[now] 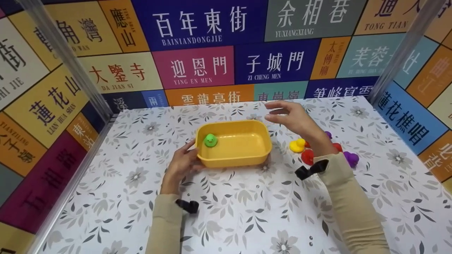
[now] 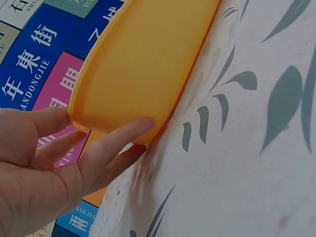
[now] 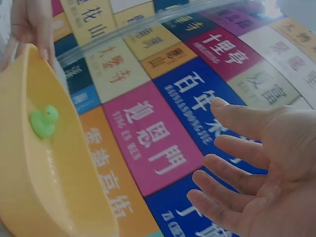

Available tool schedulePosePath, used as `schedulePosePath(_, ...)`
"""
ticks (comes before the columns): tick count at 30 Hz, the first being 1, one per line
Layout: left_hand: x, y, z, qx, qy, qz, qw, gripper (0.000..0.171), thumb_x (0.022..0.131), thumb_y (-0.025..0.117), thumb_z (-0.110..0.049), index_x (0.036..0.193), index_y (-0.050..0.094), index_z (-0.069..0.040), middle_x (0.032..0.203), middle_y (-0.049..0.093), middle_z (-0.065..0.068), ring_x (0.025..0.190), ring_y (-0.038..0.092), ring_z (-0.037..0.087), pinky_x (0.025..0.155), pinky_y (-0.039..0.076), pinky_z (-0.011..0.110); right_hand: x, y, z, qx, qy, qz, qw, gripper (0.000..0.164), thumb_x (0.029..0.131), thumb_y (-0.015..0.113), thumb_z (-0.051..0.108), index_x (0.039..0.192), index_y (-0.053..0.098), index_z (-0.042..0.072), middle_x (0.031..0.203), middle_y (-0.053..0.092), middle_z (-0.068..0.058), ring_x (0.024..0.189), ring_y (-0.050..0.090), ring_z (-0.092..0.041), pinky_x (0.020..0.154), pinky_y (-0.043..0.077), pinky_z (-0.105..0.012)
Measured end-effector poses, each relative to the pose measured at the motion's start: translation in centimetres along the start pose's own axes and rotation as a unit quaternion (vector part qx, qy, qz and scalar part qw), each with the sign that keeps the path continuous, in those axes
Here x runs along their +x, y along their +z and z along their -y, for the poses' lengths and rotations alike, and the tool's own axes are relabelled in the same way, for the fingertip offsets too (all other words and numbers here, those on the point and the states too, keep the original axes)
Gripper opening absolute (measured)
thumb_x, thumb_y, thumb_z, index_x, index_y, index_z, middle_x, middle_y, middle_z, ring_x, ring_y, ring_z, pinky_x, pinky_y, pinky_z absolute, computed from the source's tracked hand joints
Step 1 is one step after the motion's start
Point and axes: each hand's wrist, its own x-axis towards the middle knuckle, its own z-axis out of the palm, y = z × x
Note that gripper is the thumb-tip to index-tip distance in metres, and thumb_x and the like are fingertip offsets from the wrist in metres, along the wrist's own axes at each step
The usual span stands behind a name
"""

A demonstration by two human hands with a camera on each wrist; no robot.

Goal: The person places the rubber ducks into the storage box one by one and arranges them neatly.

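A yellow plastic basin (image 1: 235, 161) stands on the table, with one green rubber duck (image 1: 210, 140) inside near its left end. My left hand (image 1: 182, 162) touches the basin's left end; in the left wrist view its fingers (image 2: 116, 140) lie fairly straight against the outer wall. Above the table, just beyond the basin's right end, my right hand (image 1: 295, 118) is raised with nothing in it. Its fingers are spread and relaxed in the right wrist view.
Right of the basin, partly behind my right forearm, lie several rubber ducks: a yellow duck (image 1: 297, 145), a red duck (image 1: 307, 157) and a purple duck (image 1: 351, 159) among them. Printed panels (image 1: 197, 67) wall the back and sides of the flower-patterned table (image 1: 240, 211).
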Motion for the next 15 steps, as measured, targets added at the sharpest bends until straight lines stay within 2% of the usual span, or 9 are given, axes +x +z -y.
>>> schedulePosePath(8, 0.3, -0.1, 0.0, -0.012, 0.013, 0.002, 0.9999, 0.058, 0.103, 0.055, -0.015, 0.157, 0.034, -0.017, 0.137, 0.058, 0.028, 0.092, 0.073, 0.028, 0.078, 0.065, 0.044, -2.5, -4.3, -3.0, -0.003, -0.002, -0.05, 0.999, 0.057, 0.093, 0.069, 0.044, 0.144, 0.054, 0.023, 0.15, 0.052, -0.008, 0.138, 0.049, -0.032, 0.116, 0.043, -0.055)
schedulePosePath(15, 0.2, -0.3, 0.2, -0.006, 0.0, 0.002, 1.0, 0.058, 0.103, 0.055, -0.017, 0.157, 0.034, -0.02, 0.139, 0.058, 0.025, 0.095, 0.073, 0.029, 0.078, 0.065, 0.042, -3.1, -6.7, -7.1, 0.02, 0.021, -0.083, 0.996, 0.061, 0.092, 0.068, 0.05, 0.145, 0.053, 0.025, 0.152, 0.048, -0.007, 0.141, 0.046, -0.03, 0.119, 0.039, -0.055)
